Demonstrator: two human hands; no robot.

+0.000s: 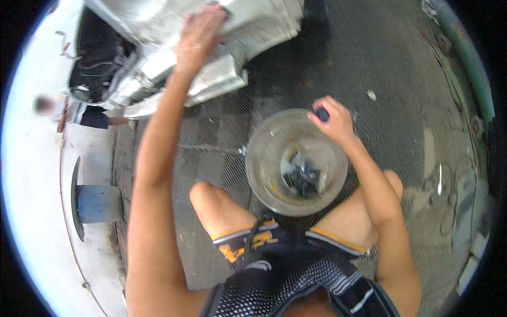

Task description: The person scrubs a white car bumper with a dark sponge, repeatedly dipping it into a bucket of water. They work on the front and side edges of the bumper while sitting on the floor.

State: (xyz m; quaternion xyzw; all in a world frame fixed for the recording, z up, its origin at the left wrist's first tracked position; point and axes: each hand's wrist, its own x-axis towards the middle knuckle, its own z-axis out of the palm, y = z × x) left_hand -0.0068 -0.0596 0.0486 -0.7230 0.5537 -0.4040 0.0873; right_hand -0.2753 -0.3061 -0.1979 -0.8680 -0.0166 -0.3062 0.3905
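Observation:
My left hand (199, 35) reaches far forward and presses on a pale silver vehicle body panel (248, 18). Its fingers are close together and blurred; a bit of something dark shows at their tips, too hidden to name. Above the far right rim of a round, cloudy see-through bucket (256, 182), my right hand (336, 120) has its fingers curled around a small dark blue lump (321, 113). The bucket stands between my knees. Inside lie dark objects (301, 177) that I cannot make out, apparently in water.
Dark ribbed matting (216, 127) covers the floor. At the left, a blue cylindrical object (99, 204) stands by a pale wall, and another person (95, 116) is partly visible. A green pipe-like object (465, 58) runs along the far right, with a white scrap (372, 95) on the floor.

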